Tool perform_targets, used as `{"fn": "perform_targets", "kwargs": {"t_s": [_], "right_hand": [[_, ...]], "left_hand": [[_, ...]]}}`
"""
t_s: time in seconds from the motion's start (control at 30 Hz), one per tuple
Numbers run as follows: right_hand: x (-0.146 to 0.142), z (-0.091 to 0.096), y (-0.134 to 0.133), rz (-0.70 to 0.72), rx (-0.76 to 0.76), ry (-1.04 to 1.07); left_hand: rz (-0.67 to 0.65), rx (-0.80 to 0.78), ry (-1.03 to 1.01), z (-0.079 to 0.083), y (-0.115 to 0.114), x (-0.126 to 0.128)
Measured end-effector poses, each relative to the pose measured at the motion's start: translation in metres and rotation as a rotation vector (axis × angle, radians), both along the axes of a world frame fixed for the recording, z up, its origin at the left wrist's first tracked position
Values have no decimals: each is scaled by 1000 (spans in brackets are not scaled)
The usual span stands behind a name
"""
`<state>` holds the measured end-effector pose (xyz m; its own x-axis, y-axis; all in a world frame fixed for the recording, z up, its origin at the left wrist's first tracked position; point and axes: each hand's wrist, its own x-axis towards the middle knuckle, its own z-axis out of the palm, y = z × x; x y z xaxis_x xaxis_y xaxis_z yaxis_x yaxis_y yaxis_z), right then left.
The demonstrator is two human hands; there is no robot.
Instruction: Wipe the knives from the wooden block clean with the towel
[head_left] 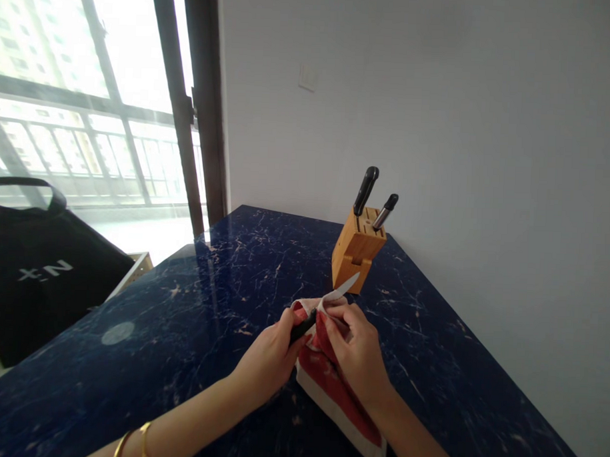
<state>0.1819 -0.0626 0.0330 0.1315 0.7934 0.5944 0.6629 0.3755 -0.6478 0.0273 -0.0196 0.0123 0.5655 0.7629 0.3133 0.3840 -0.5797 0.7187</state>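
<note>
A small knife with a black handle and a pale blade points up and to the right, toward the knife block. My left hand is wrapped round its handle. In my right hand is a red and white cloth, pinched against the blade near the handle. Part of the blade is hidden by the cloth and fingers. The cloth's lower end hangs down toward the table's near side, between my forearms. Just beyond the knife's tip stands the wooden knife block.
Two handles, one black and one black and silver, stick out of the block. The dark blue marbled table meets a grey wall. At the left are a black bag and a bright window.
</note>
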Motion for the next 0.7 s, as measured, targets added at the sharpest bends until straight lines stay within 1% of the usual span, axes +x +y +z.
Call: {"fn": "perform_targets", "kwargs": {"t_s": [0.3,0.57,0.7], "right_hand": [[0,3,-1,-14,-19,-11],[0,2,-1,-2,-12,-6],[0,1,-1,-7,-17,-3]], "left_hand": [[33,61,78,0,0,-1],[17,45,37,1,-1,-1],[45,16,-4,5,-2,-1]]}}
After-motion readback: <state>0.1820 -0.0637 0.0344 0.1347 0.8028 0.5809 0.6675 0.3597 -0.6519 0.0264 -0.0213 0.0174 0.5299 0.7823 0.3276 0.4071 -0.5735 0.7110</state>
